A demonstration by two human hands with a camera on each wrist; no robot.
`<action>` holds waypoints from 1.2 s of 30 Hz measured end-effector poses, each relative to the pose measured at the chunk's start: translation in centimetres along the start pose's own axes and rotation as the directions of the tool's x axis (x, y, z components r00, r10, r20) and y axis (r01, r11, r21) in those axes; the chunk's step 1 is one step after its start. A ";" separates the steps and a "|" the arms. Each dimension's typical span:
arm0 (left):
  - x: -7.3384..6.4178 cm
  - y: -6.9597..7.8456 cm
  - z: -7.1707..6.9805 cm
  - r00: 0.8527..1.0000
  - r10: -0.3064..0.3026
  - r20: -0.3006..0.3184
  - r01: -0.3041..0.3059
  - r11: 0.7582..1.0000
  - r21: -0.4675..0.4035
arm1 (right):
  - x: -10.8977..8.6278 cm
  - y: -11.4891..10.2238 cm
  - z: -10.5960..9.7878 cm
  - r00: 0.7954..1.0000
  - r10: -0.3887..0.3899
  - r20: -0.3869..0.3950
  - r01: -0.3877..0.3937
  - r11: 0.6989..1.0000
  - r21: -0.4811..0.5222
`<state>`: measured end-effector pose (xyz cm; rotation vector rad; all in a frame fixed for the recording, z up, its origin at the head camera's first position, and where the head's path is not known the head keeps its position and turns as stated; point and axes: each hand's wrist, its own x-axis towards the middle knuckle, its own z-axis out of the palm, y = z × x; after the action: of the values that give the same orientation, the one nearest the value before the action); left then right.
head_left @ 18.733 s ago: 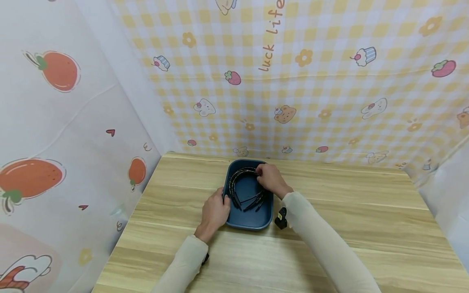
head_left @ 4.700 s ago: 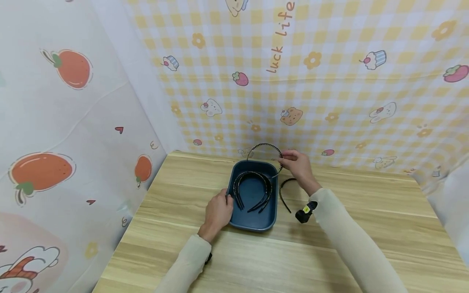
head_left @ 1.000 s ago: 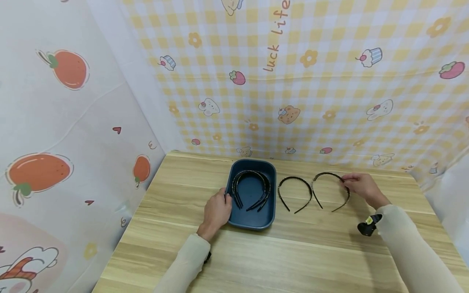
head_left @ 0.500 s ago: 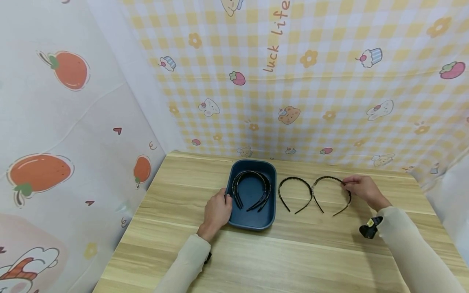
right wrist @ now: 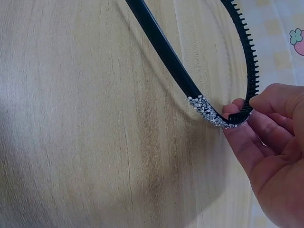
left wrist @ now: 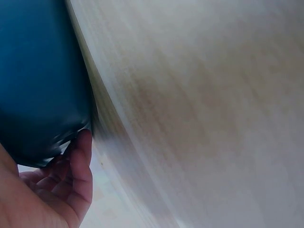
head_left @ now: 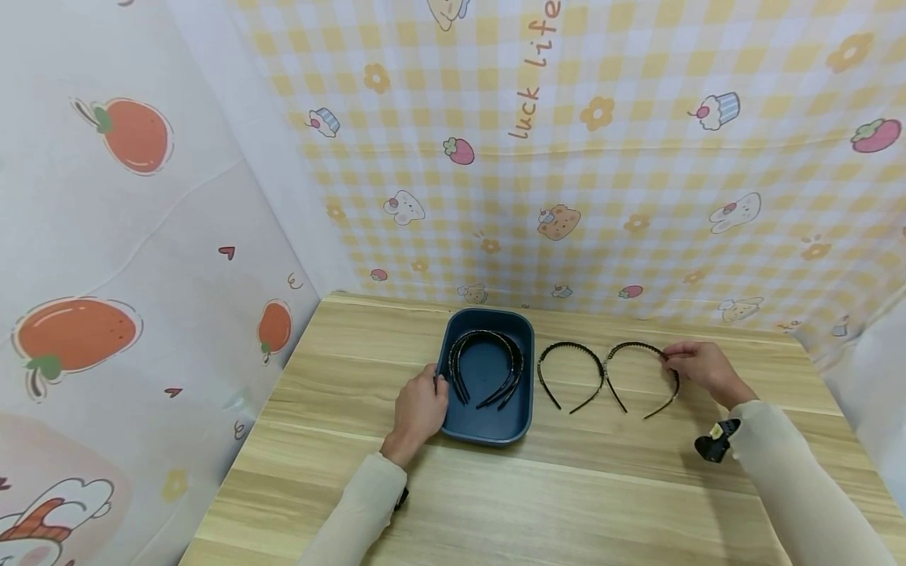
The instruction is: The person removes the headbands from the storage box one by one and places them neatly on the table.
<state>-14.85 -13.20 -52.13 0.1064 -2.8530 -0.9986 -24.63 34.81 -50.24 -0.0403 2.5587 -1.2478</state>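
My right hand (head_left: 702, 369) pinches a thin black headband (head_left: 637, 343) by the right side of its arch, at the right end of a row on the table. Up close in the right wrist view, this headband (right wrist: 164, 52) has comb teeth inside and a band of silvery sparkle, with thumb and fingers around the curve. A second black headband (head_left: 569, 344) lies just left of it, their sides meeting. My left hand (head_left: 420, 405) grips the left wall of a dark blue bin (head_left: 488, 428); its fingers (left wrist: 81, 175) curl against the outside. Several black headbands (head_left: 488, 333) lie nested in the bin.
The wood-grain table (head_left: 587, 495) runs up to a yellow checked cloth wall (head_left: 453, 189) right behind the bin and headbands. A white printed wall (head_left: 177, 314) borders the table on the left. A black wrist camera (head_left: 715, 442) hangs beneath the right sleeve.
From all headbands in the bin, one was set on the table and another carried out to its right. Lately the held headband shifted slightly toward the table's front; the left hand stayed on the bin.
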 end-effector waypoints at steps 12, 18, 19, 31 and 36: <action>0.0 0.0 -0.1 1.000 0.001 -0.008 -0.001 1.000 0.005 | 0.2 0.3 0.1 1.000 0.009 -0.010 -0.008 1.000 0.004; 0.0 0.0 0.0 1.000 0.003 -0.008 -0.003 1.000 0.007 | 0.3 0.4 0.2 1.000 0.008 -0.019 -0.009 1.000 -0.014; 0.0 0.0 0.0 1.000 0.004 -0.009 -0.004 1.000 0.008 | 0.3 0.4 0.2 1.000 0.009 -0.021 -0.009 1.000 -0.016; 0.0 0.0 0.0 1.000 0.009 -0.019 -0.009 1.000 0.017 | 0.4 0.7 0.5 0.998 0.015 -0.063 -0.017 0.999 -0.034; 0.0 -0.1 0.1 1.000 0.003 -0.016 -0.002 0.999 0.035 | 0.5 0.9 0.7 0.996 0.009 -0.087 -0.012 0.999 -0.040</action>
<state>-14.87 -13.20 -52.22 0.1138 -2.8556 -0.9438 -24.83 34.77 -51.45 0.0196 2.6547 -1.2199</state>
